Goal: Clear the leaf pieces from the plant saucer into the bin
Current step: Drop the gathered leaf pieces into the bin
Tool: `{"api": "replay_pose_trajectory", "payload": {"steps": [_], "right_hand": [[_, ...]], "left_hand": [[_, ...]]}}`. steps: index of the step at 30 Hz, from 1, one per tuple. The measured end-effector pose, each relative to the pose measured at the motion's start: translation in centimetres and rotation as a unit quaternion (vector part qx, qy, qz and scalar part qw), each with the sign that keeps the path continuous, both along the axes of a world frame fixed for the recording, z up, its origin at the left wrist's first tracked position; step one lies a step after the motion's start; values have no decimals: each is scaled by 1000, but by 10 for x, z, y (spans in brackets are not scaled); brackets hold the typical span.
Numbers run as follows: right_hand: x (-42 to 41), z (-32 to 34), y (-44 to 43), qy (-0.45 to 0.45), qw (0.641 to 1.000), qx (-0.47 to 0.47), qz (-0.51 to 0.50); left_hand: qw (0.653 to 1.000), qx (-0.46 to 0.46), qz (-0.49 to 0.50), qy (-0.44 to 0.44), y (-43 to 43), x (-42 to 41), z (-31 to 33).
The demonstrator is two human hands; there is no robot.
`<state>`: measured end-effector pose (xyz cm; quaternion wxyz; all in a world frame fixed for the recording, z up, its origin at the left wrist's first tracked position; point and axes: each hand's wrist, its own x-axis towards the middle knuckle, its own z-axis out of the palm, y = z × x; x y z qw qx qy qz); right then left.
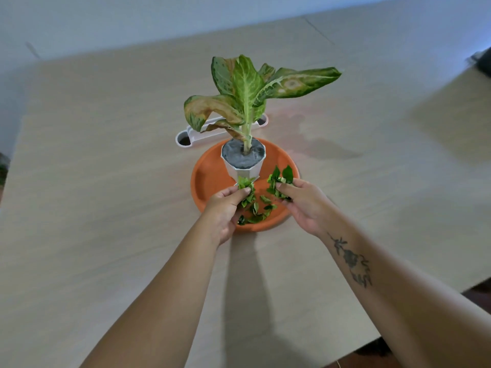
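Note:
An orange plant saucer sits mid-table with a white pot holding a leafy plant. Green leaf pieces lie scattered on the saucer's near side. My left hand pinches a small bunch of leaf pieces just in front of the pot. Over the saucer's right side, my right hand grips a bigger bunch of leaf pieces. A white oblong container, possibly the bin, lies behind the pot, partly hidden by the plant.
The light wooden table stretches wide on both sides. A dark object sits at the far right edge. The table's near right corner drops off to a dark floor.

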<state>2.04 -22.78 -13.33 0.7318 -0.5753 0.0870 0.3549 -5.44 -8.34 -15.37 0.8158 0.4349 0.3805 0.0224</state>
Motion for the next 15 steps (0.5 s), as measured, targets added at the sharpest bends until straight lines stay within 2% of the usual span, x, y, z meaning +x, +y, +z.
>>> {"api": "replay_pose_trajectory", "payload": {"steps": [10, 15], "right_hand": [[7, 10, -72, -21, 997, 34, -69], [11, 9, -130, -15, 993, 35, -114]], "left_hand": [[996, -60, -56, -36, -62, 23, 11], [992, -55, -102, -43, -115, 40, 13]]}}
